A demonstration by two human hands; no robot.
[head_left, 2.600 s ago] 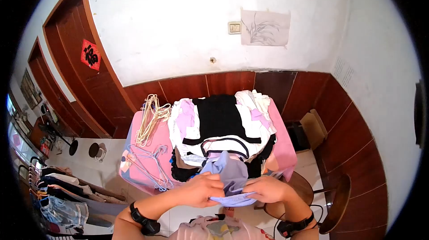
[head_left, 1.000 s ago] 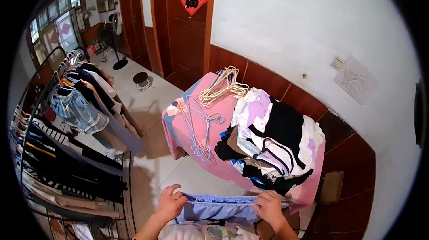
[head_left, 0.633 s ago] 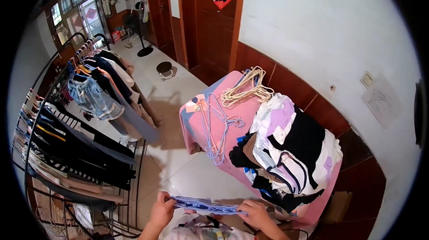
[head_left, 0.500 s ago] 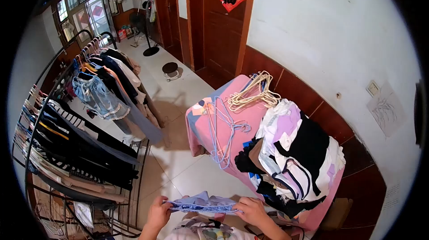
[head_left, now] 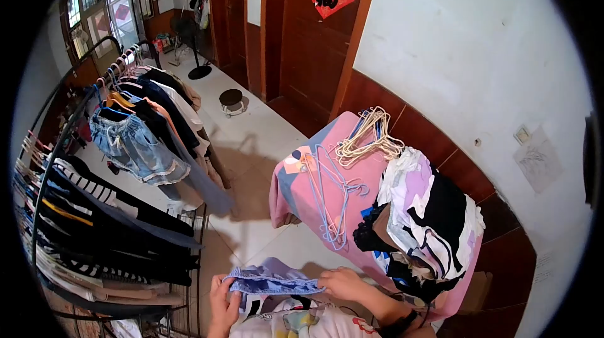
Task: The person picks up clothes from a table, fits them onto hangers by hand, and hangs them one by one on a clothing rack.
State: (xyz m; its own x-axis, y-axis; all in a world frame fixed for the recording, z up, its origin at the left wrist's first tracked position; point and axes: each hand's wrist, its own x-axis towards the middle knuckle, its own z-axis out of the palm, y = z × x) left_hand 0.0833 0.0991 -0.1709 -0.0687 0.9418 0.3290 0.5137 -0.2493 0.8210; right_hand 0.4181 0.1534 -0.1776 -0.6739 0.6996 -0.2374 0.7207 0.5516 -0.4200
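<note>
A light blue garment with a gathered, elastic-looking edge is stretched between my two hands, low in the view, in front of my body. My left hand pinches its left end, with the thumb towards me. At the right end, my right hand grips the same edge with its fingers closed. Behind and to the right, a heap of clothes in white, lilac and black lies on the pink cloth of the table.
Blue and pink hangers and a bunch of cream hangers lie on the table. Racks of hanging clothes stand at the left. Farther back are a round stool, a standing fan and a brown door.
The view has swung left, bringing the clothes racks in. The blue garment, earlier bunched over the table's front edge, is now spread between my hands, away from the heap.
</note>
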